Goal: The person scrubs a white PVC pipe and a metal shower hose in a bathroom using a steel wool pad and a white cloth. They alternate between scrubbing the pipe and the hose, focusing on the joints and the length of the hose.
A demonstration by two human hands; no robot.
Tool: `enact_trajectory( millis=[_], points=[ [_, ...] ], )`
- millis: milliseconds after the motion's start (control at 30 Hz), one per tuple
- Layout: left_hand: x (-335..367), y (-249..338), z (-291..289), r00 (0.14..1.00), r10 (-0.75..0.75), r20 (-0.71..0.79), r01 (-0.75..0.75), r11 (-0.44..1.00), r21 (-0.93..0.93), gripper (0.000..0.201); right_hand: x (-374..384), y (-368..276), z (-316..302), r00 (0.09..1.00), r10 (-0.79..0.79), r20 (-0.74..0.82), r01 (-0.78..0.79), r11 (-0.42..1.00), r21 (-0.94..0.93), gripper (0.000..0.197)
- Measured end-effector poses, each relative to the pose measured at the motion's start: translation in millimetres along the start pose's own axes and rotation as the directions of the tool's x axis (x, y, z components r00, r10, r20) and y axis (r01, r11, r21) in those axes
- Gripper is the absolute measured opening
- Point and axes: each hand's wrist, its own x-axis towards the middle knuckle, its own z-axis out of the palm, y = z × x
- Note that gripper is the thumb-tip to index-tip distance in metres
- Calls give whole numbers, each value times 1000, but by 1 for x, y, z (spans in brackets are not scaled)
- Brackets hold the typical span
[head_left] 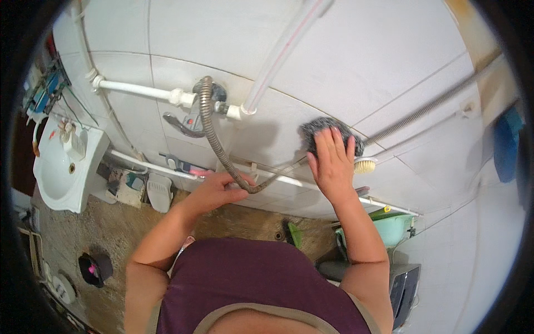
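A flexible metal shower hose (217,146) loops down from the mixer tap (191,123) on the tiled wall. At the bottom of that loop, my left hand (219,192) has its thumb and fingers closed around the hose. My right hand (334,161) presses a dark grey fuzzy cloth (311,132) over the hose farther right, fingers laid across it. The hose goes under the cloth on one side and comes out on the other, rising to the upper right. What the fingertips grip beneath the cloth is hidden.
A pale-bristled brush (365,166) is just right of my right hand. White pipe (133,89) and a clear tube (283,53) run along the wall. A washbasin (69,167) stands left, a green basin (392,229) lower right, and a black bin (95,269) on the floor.
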Motion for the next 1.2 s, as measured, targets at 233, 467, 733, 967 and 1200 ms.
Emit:
enact_trajectory(
  millis=[233, 467, 733, 967, 1200],
  points=[
    [-5, 7, -11, 998, -61, 23, 62, 998, -6, 19, 71, -50, 8, 984, -176, 5, 176, 984, -23, 46],
    [-14, -7, -18, 987, -124, -97, 124, 992, -8, 21, 58, -59, 29, 963, -264, 43, 267, 961, -76, 40],
    [-16, -8, -23, 954, -248, -168, 251, 968, -5, 20, 89, -53, -1, 983, -150, -108, 134, 981, -142, 41],
    [-21, -11, -26, 978, -174, -111, 167, 983, -74, 20, 34, -78, 55, 950, -275, 147, 292, 950, -111, 40],
    [-30, 0, -27, 966, -202, -162, 183, 975, -122, 19, 67, -67, 21, 990, -131, -47, 129, 991, -45, 39]
  ],
)
